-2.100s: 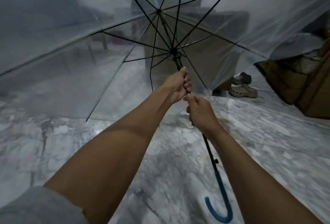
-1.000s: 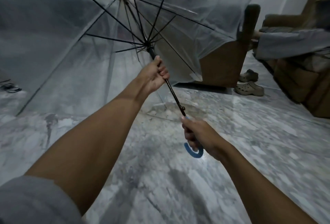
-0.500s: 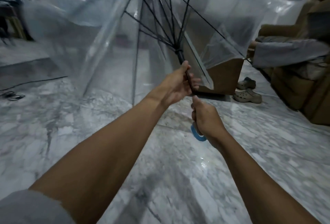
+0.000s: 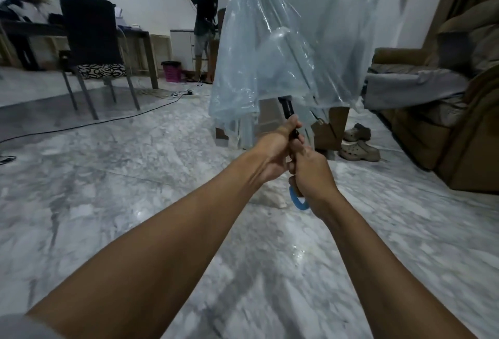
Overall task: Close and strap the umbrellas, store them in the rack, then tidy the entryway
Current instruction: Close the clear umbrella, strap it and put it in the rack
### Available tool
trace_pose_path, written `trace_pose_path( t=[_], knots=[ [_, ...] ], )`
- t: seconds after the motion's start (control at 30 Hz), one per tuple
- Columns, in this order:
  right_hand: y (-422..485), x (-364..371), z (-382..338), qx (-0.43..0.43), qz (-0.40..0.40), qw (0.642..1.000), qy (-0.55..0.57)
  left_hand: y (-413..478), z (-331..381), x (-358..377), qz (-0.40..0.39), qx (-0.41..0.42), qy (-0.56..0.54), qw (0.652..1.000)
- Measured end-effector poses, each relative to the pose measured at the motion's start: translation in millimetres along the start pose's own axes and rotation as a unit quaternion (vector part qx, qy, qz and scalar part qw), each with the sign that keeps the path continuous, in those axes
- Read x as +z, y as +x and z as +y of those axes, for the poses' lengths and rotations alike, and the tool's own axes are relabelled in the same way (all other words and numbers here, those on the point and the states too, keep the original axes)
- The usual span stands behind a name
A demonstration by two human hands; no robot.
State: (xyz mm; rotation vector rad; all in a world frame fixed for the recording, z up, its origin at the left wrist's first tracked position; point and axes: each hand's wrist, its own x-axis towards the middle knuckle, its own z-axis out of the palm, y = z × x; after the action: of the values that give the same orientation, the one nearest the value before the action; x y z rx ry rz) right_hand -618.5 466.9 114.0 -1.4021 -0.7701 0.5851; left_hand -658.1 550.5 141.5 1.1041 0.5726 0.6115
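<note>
A clear plastic umbrella points up and away from me, its canopy folded down loosely around the black shaft. My left hand is wrapped around the shaft just below the black runner. Right under it, my right hand grips the blue hooked handle, whose curved end sticks out below my fist. The two hands touch. No strap is visible around the canopy.
Marble floor all around. A brown sofa with grey cloth stands at the right, with a pair of clogs beside it. A chair and table are at back left, a cable crosses the floor, and people stand at the back.
The canopy has collapsed from wide open to folded down. My left hand slid down the shaft to meet my right, which moved from the shaft to the blue handle.
</note>
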Motion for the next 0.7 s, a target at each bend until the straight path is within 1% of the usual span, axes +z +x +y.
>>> trace_pose_path(
  t=[0.1,0.27,0.37,0.47,0.57,0.63,0.7],
  knots=[
    [3,3,3,-0.004,0.007,1.000,0.009,-2,-1,3,-0.006,-0.010,-0.028,1.000],
    [3,8,10,-0.003,0.009,1.000,0.027,-6,-1,-1,-0.049,-0.031,-0.087,0.994],
    [6,7,13,0.000,0.006,0.999,0.033,-6,-2,-4,-0.069,-0.031,-0.089,0.993],
    [8,4,12,0.013,0.010,0.999,0.029,-5,-3,-7,-0.074,-0.028,-0.060,0.995],
    [10,-1,8,0.019,0.011,0.999,0.029,-3,2,-6,-0.055,-0.024,-0.013,0.998],
    [11,-7,7,0.013,0.031,0.999,-0.004,-4,5,-3,-0.050,-0.022,0.057,0.997],
    [12,-15,7,0.008,0.054,0.998,-0.036,-15,8,-3,-0.079,-0.038,0.159,0.983]
  ],
)
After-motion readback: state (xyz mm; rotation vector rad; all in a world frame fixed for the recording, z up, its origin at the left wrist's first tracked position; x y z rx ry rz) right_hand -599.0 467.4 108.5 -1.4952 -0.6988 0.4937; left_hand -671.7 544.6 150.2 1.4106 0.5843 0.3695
